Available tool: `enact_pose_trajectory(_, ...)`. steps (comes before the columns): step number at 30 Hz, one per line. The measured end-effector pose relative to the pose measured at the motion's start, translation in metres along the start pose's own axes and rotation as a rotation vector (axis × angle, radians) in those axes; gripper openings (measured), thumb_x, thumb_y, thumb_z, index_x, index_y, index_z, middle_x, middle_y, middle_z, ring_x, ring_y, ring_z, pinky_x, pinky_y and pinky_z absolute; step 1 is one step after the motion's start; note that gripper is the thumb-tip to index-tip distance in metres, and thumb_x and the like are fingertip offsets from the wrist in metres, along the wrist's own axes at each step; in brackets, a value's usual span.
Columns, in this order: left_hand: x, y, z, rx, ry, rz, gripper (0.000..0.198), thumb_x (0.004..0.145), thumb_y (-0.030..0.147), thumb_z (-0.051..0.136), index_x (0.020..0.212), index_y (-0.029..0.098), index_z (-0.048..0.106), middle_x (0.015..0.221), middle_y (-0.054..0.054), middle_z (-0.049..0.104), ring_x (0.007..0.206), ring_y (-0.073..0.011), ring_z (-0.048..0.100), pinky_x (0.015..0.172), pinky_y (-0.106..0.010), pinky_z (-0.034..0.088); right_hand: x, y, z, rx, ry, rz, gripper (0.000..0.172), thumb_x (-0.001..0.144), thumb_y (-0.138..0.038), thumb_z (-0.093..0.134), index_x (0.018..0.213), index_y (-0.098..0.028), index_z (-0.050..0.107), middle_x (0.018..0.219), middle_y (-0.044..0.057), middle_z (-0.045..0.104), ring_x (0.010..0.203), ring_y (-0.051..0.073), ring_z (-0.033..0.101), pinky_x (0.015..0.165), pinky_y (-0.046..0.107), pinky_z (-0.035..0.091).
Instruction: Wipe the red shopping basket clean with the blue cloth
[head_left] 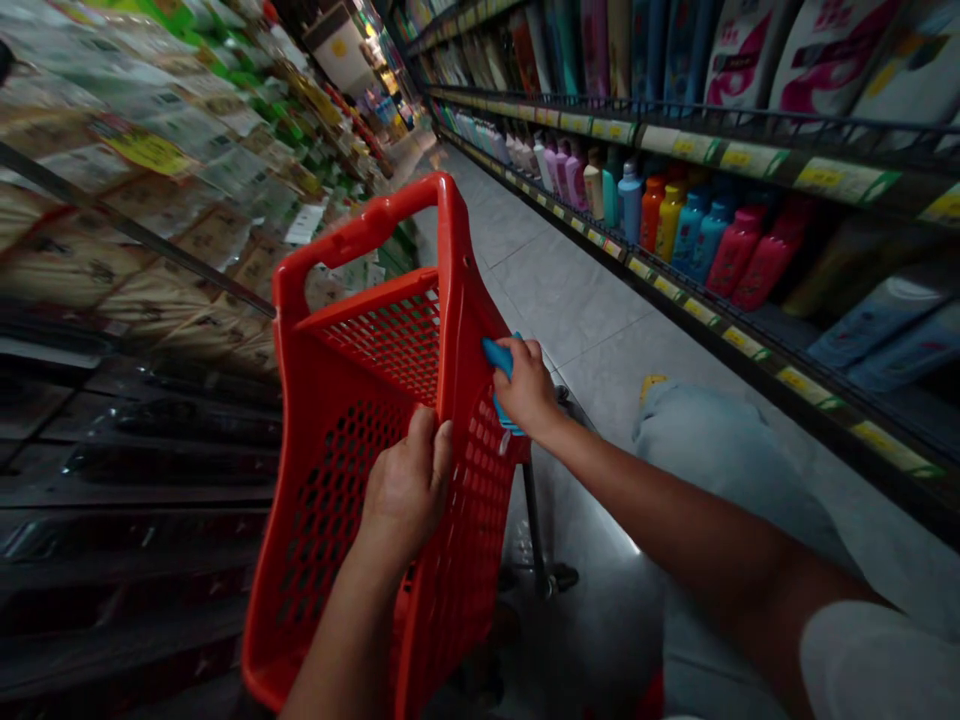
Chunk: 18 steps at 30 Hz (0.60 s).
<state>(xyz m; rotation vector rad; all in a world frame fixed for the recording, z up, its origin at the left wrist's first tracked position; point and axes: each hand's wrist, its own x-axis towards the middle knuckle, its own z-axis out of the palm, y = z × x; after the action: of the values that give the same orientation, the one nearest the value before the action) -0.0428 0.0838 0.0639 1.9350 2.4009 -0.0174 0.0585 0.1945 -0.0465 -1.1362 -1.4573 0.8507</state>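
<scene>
A red plastic shopping cart basket (469, 270) stands tilted before me, its perforated walls and moulded handle in plain sight. My left hand (409, 480) is closed round the near rim, with the thumb along the edge and the other fingers partly hidden. Against the outer right wall, my right hand (529, 390) grips a blue brush-like item (497, 355). Its rounded end sticks out above the fingers and a ridged part shows below them; the palm covers the middle.
Shelves (705, 160) with bottles run along the right, edged with price tags. Packaged goods (187, 200) line the left. A dark cart leg with a caster (559, 580) stands on the grey tiled floor (592, 290). My bent knee (712, 440) is at lower right.
</scene>
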Motion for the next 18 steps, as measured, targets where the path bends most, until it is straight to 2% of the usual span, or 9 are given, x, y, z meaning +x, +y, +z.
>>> enact_pose_trajectory(5,-0.003,-0.007,-0.001,-0.025,-0.015,0.021,0.024,0.1,0.041,0.025,0.095,0.025,0.042,0.062,0.003,0.05,0.058,-0.0212,0.057,0.059,-0.03,0.027,0.014,-0.007,-0.009,-0.001,-0.097,-0.253,0.037,0.083,-0.014,0.05,0.12,-0.019,0.054,0.119,0.012,0.056,0.115,0.026,0.058,0.104,0.043,0.051)
enact_pose_trajectory(8,-0.003,-0.009,0.0,-0.028,-0.016,0.022,0.023,0.099,0.041,0.026,0.096,0.025,0.043,0.06,0.003,0.048,0.057,-0.0209,0.056,0.059,-0.03,0.026,0.013,0.004,-0.015,-0.092,-0.183,-0.181,0.037,0.081,-0.011,0.048,0.116,-0.02,0.056,0.116,0.011,0.057,0.106,0.026,0.061,0.099,0.047,0.054)
enact_pose_trajectory(10,-0.003,-0.009,0.0,-0.032,-0.01,0.02,0.023,0.099,0.041,0.026,0.096,0.025,0.043,0.061,0.003,0.048,0.057,-0.0207,0.055,0.06,-0.031,0.026,0.016,0.008,-0.015,-0.11,-0.19,-0.109,0.036,0.08,-0.011,0.048,0.113,-0.022,0.056,0.113,0.009,0.057,0.103,0.025,0.061,0.098,0.047,0.054)
enact_pose_trajectory(15,-0.005,-0.008,-0.004,-0.056,-0.007,0.026,0.023,0.099,0.041,0.026,0.094,0.025,0.043,0.064,0.003,0.051,0.058,-0.0192,0.056,0.06,-0.03,0.029,0.029,-0.004,-0.009,0.072,-0.114,-0.281,0.039,0.081,-0.014,0.052,0.119,-0.021,0.056,0.118,0.009,0.056,0.117,0.023,0.057,0.108,0.041,0.048)
enact_pose_trajectory(18,-0.006,-0.01,-0.006,-0.065,-0.009,0.032,0.022,0.099,0.041,0.029,0.091,0.026,0.043,0.063,0.003,0.052,0.056,-0.018,0.056,0.059,-0.029,0.029,0.018,-0.005,-0.008,0.032,-0.104,-0.208,0.04,0.081,-0.011,0.05,0.118,-0.022,0.056,0.118,0.009,0.055,0.114,0.024,0.058,0.106,0.043,0.05)
